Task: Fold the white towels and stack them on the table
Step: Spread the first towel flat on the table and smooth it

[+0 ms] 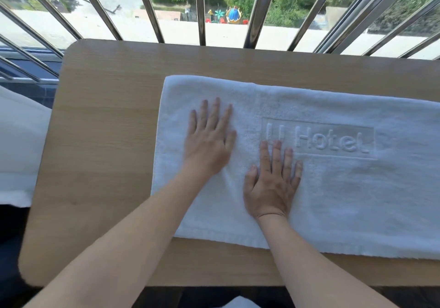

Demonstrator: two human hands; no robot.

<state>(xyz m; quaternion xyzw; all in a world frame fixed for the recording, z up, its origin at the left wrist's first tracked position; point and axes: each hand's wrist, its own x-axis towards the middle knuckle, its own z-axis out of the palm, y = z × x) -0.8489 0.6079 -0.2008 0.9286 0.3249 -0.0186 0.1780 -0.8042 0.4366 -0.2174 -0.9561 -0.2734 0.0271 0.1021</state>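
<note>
On the desk point(107, 117), white towel point(357, 200) lies flat, right end cut off by frame; left grip point(209, 138) and right grip point(271, 183) press it, fingers straight.

Towel point(345, 193) on table point(107, 121), right of centre

On my feed the left forearm point(133, 224) and the right forearm point(309, 260) are both bare, uncovered from the near edge of the picture right up to the wrists. The left hand point(207, 141) and the right hand point(271, 188) are bare too. The fingers point(277, 162) are slim, the nails point(289, 151) short, rounded and plain as far as I can tell. A thin crease rings the right wrist point(271, 216) on the near side of the hand
</note>
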